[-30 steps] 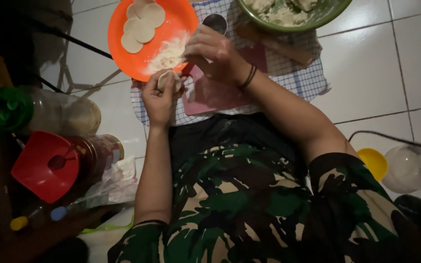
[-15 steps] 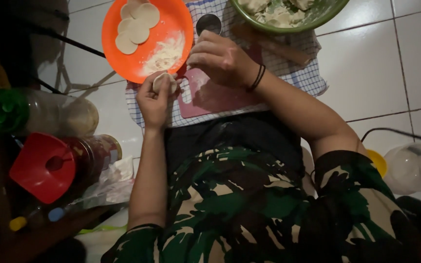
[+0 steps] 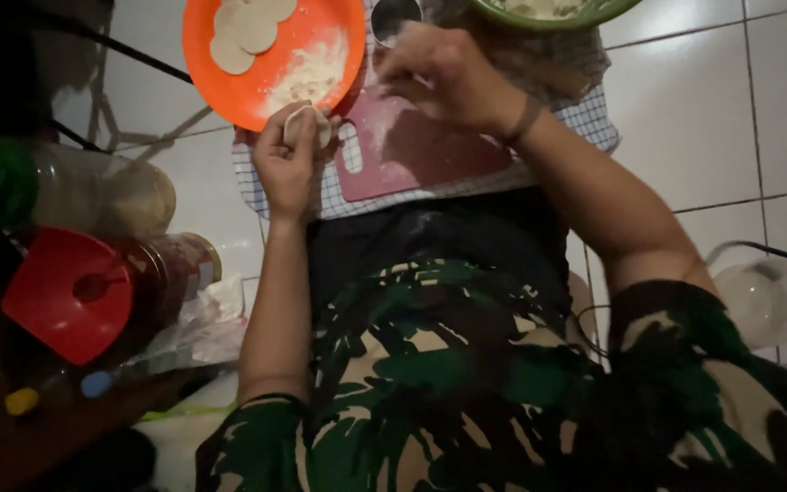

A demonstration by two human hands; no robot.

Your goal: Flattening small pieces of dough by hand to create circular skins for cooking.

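Note:
My left hand (image 3: 286,160) is cupped around a small round dough wrapper (image 3: 305,125), at the near edge of an orange plate (image 3: 321,32). The plate carries several flat dough rounds (image 3: 246,25) and a heap of flour (image 3: 313,76). My right hand (image 3: 448,77) hovers over the far end of a red cutting board (image 3: 416,155), fingers curled, close to a dark round cup (image 3: 395,16). Whether it holds anything is hidden. A green bowl (image 3: 553,11) of pale filling stands beyond that hand.
A checked cloth (image 3: 585,114) lies under the board on white floor tiles (image 3: 703,109). To the left stand a green-capped bottle (image 3: 66,187), a red-lidded jar (image 3: 93,292) and crumpled plastic (image 3: 207,319). A clear glass bowl (image 3: 767,296) sits at the right.
My right hand has drawn away from the left hand toward the dark cup and green bowl. The left hand stays at the plate's edge with the wrapper.

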